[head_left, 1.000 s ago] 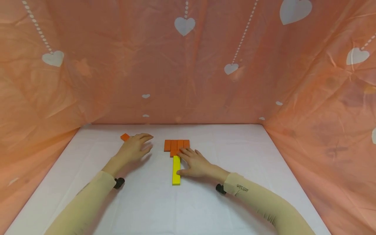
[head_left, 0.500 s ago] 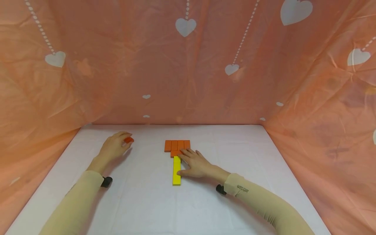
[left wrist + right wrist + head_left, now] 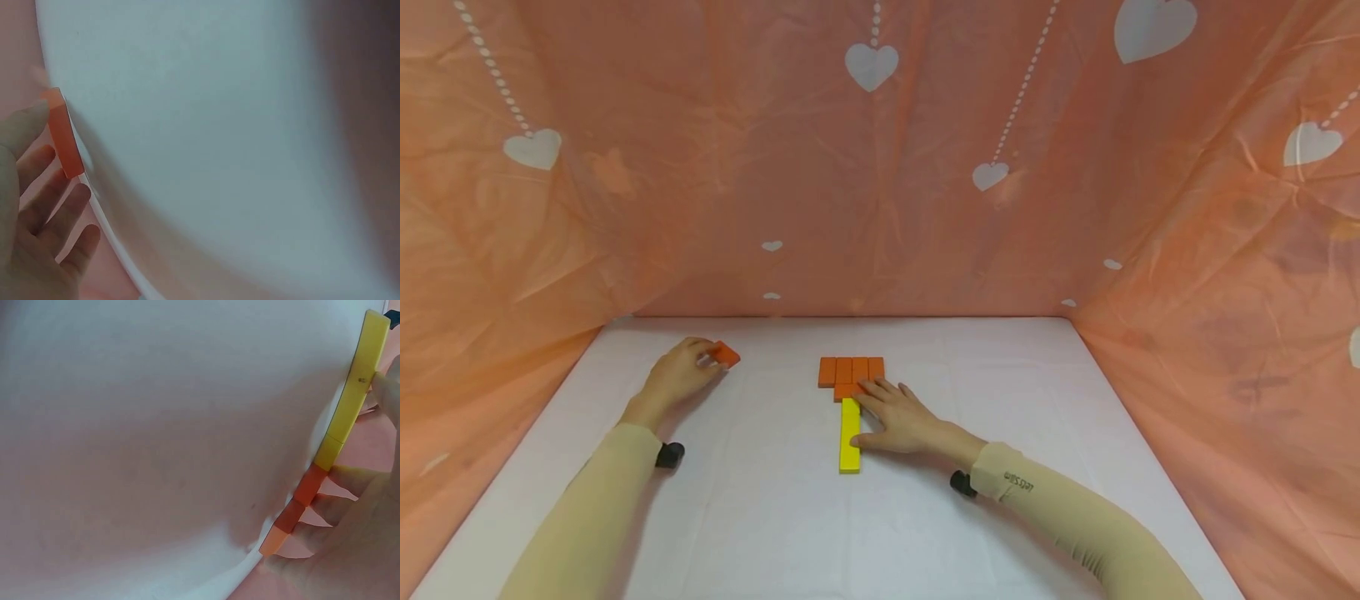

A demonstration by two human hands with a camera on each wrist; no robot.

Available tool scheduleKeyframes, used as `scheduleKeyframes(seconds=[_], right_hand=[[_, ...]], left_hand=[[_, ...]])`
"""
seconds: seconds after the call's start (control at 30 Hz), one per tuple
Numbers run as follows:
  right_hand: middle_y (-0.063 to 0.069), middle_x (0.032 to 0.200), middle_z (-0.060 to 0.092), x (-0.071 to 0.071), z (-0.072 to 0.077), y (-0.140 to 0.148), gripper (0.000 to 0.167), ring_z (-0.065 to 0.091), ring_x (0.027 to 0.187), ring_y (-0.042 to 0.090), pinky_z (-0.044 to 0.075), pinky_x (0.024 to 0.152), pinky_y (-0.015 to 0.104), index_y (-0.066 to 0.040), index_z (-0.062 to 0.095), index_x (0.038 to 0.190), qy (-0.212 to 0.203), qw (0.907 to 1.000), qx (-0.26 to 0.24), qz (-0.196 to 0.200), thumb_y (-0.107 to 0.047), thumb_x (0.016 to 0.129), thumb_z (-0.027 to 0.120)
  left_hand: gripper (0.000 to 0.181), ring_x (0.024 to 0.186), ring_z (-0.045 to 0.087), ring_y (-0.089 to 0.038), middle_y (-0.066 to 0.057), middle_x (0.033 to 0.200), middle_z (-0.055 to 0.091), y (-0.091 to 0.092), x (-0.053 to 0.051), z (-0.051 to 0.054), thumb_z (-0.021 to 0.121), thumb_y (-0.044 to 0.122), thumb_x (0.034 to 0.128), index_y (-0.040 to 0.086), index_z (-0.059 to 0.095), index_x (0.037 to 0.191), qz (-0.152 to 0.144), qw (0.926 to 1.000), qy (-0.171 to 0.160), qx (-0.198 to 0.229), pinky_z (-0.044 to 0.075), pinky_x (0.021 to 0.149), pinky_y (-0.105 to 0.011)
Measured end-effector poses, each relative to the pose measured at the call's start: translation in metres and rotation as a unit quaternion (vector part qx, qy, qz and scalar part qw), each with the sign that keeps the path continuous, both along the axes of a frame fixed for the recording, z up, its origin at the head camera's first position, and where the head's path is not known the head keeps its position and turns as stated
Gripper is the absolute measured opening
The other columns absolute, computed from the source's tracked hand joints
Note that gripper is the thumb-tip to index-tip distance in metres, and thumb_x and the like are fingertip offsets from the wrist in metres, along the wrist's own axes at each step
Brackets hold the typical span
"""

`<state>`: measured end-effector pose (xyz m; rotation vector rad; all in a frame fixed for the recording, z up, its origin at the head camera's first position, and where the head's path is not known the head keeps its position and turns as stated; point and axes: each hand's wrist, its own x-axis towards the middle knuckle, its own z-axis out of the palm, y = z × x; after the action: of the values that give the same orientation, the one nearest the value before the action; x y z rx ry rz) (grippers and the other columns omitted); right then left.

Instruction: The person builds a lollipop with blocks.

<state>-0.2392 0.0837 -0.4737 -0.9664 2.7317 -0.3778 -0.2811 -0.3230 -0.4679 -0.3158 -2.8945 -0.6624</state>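
At the far left of the head view, my left hand (image 3: 676,372) pinches a small orange block (image 3: 725,354) between thumb and fingertip. The left wrist view shows that orange block (image 3: 65,137) on edge beside the thumb, the other fingers spread loosely. Mid-table, several orange blocks (image 3: 836,372) lie side by side in a row, with another orange block (image 3: 842,392) against their near side. From there a yellow strip (image 3: 849,446) runs toward me; a seam in the right wrist view splits the yellow strip (image 3: 357,381). My right hand (image 3: 901,418) rests on the right side of this arrangement, fingers extended, partly covering it.
A white-covered table (image 3: 880,533) lies under everything. Pink-orange cloth (image 3: 925,250) with white hearts hangs along the back and both sides. Black wrist cameras (image 3: 670,455) sit under both forearms, near the tabletop.
My left hand has moved left from near the middle back to the loose orange block and now pinches it, the block sitting further out at the fingertips. My right hand has stayed in place.
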Motion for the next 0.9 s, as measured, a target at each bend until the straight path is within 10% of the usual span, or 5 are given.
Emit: scheduleKeyframes(seconds=[0.9], right_hand=[[0.004,0.173,0.022,0.0,0.0,0.0,0.082,0.016,0.16,0.031,0.014,0.126,0.063,-0.018,0.037,0.163,-0.001,1.0,0.0,0.001,-0.061,0.098,0.061]], left_hand=[[0.049,0.118,0.053,-0.053,-0.037,0.128,0.056,0.01,-0.011,0.0,0.075,0.016,0.0916,-0.016,0.062,0.126,0.003,0.9961,-0.015,0.087,0.043,0.104,-0.063]])
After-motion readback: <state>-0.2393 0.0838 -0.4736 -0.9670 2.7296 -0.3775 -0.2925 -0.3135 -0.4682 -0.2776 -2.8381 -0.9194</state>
